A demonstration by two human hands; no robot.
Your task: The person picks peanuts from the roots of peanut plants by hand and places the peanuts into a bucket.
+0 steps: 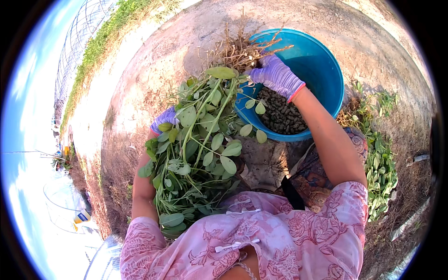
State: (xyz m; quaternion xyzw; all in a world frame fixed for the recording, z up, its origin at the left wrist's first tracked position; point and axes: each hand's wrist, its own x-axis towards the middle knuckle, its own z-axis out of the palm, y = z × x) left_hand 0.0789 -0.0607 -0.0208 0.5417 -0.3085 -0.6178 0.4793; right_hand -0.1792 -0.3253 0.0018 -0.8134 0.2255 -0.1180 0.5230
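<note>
A large bundle of uprooted peanut plants (196,140) leans across my lap, with its leafy tops towards me. At the far end is a tangle of bare brown roots (236,52), next to the rim of a blue plastic tub (330,77). My left hand (164,120), in a purple striped knit glove, holds the bundle's left side; leaves cover its fingers. My right hand (278,75), gloved alike, grips the plants at the root end over the tub, its fingertips partly hidden by roots. Dark, soil-coloured peanut pods (280,113) cover the tub's bottom.
More leafy plants (379,168) lie in a heap on the ground to the right. Bare, dry soil (154,66) surrounds the tub. Beyond a grass strip (101,42) at the upper left stands a curved metal frame (75,49). My patterned trouser leg (315,178) is close beside the tub.
</note>
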